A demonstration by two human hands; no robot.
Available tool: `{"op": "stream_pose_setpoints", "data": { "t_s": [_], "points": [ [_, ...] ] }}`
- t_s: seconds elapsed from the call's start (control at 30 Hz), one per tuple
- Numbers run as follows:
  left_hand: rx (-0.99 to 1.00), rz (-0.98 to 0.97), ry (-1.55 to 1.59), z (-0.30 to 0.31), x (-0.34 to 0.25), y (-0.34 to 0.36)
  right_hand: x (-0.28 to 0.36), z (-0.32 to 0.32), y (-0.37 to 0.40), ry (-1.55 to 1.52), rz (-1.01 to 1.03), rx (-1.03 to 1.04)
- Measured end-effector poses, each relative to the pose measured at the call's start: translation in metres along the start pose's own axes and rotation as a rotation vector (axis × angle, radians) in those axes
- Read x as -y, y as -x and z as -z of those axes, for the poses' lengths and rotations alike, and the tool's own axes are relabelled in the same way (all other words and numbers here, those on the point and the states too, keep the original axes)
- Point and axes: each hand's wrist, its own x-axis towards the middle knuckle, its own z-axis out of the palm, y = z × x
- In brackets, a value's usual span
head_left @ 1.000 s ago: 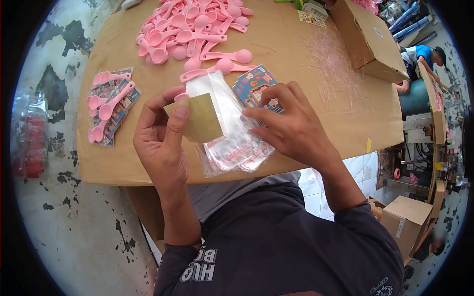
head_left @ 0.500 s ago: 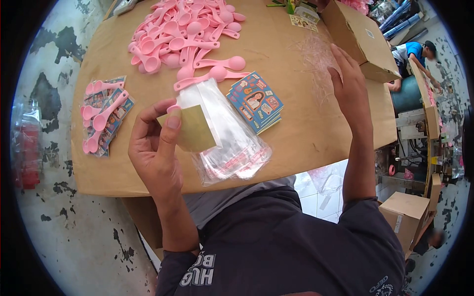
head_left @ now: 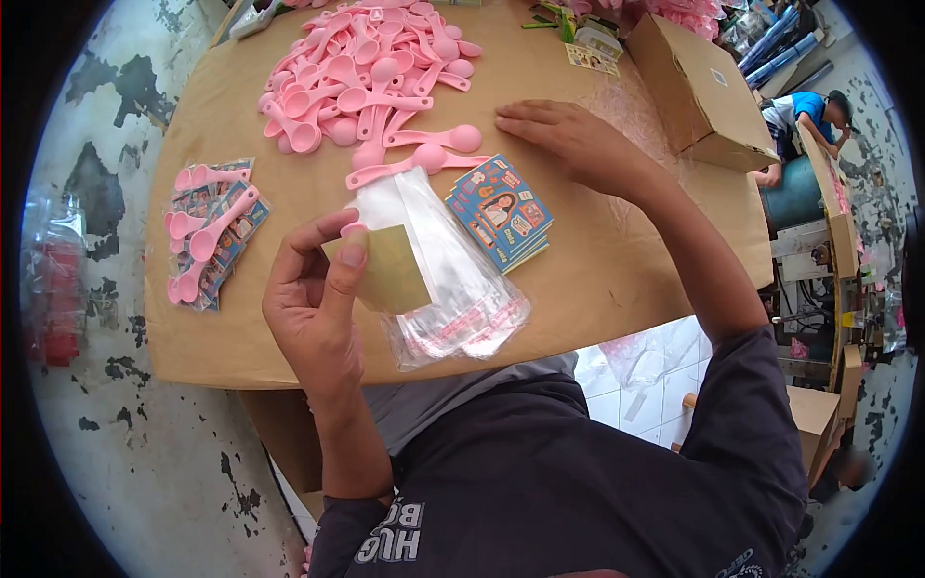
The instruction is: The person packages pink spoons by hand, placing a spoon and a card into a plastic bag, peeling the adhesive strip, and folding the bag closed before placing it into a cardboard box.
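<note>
My left hand [head_left: 323,289] pinches an olive-backed square card [head_left: 397,272] between thumb and fingers, with a bit of pink plastic [head_left: 354,229] showing at the fingertips; most of that pink piece is hidden. Under the card lies a stack of clear plastic bags [head_left: 448,279]. My right hand [head_left: 568,140] is empty, fingers stretched out to the left, just above a stack of blue printed cards [head_left: 501,212]. To its left are loose pink measuring spoons [head_left: 438,140], in front of a large heap of pink spoons [head_left: 371,72].
Packed sets of spoons with cards [head_left: 214,231] lie at the table's left. An open cardboard box [head_left: 699,87] stands at the back right, with scraps of clear plastic [head_left: 626,106] beside it. A person in a blue shirt [head_left: 809,111] is farther right.
My right hand has swept left from beside the cardboard box towards the spoons. My left hand still holds the card, nearly in place; the view has shifted slightly.
</note>
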Motion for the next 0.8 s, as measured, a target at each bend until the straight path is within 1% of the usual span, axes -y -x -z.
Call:
{"op": "stream_pose_setpoints", "data": {
  "t_s": [0.1,0.17,0.2,0.27,0.3,0.33,0.37,0.4,0.43,0.5,0.53,0.6,0.63,0.7,0.73,0.8],
  "points": [
    [-0.029,0.011,0.002,0.004,-0.003,0.0,-0.012,0.007,0.011,0.056,-0.004,0.069],
    [-0.028,0.022,0.01,0.008,-0.002,-0.002,-0.025,0.024,0.023,0.394,-0.24,0.192],
    [-0.021,0.029,0.017,0.009,-0.001,-0.003,-0.027,0.031,0.029,0.394,-0.24,0.193],
    [0.002,0.034,0.03,0.006,0.002,-0.006,-0.023,0.042,0.038,0.456,-0.341,-0.163],
    [0.019,0.036,0.036,0.005,0.002,-0.007,-0.01,0.05,0.034,0.445,-0.333,-0.166],
    [0.006,0.032,0.021,0.004,0.002,-0.008,0.008,0.061,0.029,0.181,-0.513,-0.205],
    [0.045,0.047,0.02,0.002,0.002,-0.009,0.025,0.069,0.026,-0.091,-0.685,-0.236],
    [0.088,0.061,0.022,0.0,0.001,-0.009,0.039,0.071,0.024,-0.207,-0.73,-0.236],
    [0.082,0.055,0.013,-0.003,-0.001,-0.01,0.05,0.072,0.021,-0.216,-0.721,-0.24],
    [0.146,0.067,0.051,-0.009,-0.005,-0.01,0.074,0.072,0.014,-0.094,-0.294,-0.435],
    [0.153,0.062,0.036,-0.011,-0.005,-0.01,0.085,0.071,0.015,-0.094,-0.29,-0.437],
    [0.155,0.065,0.056,-0.018,-0.007,-0.007,0.109,0.068,0.017,-0.433,-0.341,-0.442],
    [0.162,0.074,0.077,-0.021,-0.008,-0.004,0.123,0.065,0.017,-0.436,-0.339,-0.444],
    [0.18,0.093,0.084,-0.025,-0.008,-0.001,0.147,0.056,0.015,-0.832,-0.435,-0.392],
    [0.199,0.115,0.095,-0.026,-0.008,0.001,0.154,0.052,0.013,-0.834,-0.437,-0.398],
    [0.221,0.117,0.075,-0.031,-0.008,0.005,0.164,0.044,0.011,-1.042,-0.504,-0.382]
  ]
}}
